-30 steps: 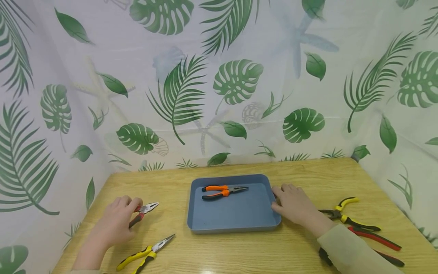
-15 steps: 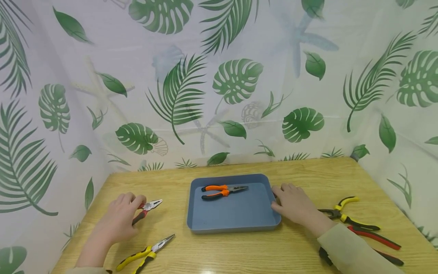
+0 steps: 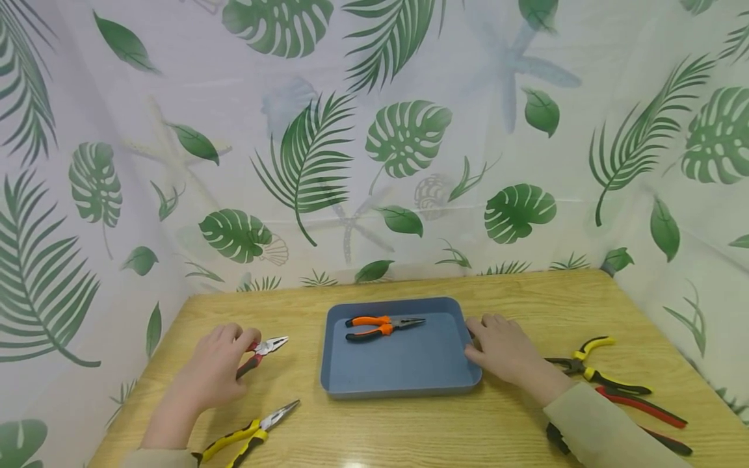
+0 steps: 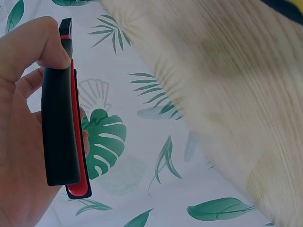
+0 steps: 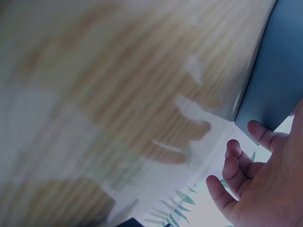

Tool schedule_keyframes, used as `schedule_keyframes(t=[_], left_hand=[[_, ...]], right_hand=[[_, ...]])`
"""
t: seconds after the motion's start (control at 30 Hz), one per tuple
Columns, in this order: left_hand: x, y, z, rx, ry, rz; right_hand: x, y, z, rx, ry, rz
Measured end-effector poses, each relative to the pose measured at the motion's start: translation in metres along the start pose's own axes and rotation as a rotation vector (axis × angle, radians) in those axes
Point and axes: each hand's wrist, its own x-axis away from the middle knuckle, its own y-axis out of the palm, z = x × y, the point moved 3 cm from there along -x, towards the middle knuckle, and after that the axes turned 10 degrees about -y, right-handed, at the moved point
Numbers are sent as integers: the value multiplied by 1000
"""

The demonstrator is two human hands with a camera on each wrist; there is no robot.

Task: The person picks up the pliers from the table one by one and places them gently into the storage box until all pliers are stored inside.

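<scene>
My left hand [image 3: 219, 364] holds red-and-black combination pliers [image 3: 257, 355] by the handles, left of the tray, metal nose pointing right. In the left wrist view, thumb and fingers wrap the black handles [image 4: 61, 127]. A shallow blue-grey tray [image 3: 404, 370] sits mid-table. Inside it, toward the back, lie orange-and-black long-nose pliers [image 3: 380, 327]. At the tray's right side my right hand [image 3: 506, 348] pinches the wall, its thumb over the rim. The right wrist view shows one fingertip against the outer wall [image 5: 272, 75], the other fingers loosely bent; the thumb is hidden there.
Yellow-and-black long-nose pliers [image 3: 257, 430] lie in front of the left hand. Yellow-and-black pliers [image 3: 582, 367] lie right of the right wrist. A red-and-black-handled tool [image 3: 640, 406] is partly hidden beneath the right sleeve. A leaf-print cloth [image 3: 398, 227] hangs behind the wooden table [image 3: 386, 432].
The left hand has moved right and slightly farther from me, carrying the combination pliers closer to the tray. The right hand and the tray have stayed put.
</scene>
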Motion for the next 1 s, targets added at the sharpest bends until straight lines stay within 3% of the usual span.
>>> schedule_keyframes(t=[1.0], left_hand=[[-32,-14,37,8,76,34]], right_hand=[[0,-1,-1,-34,0,-6]])
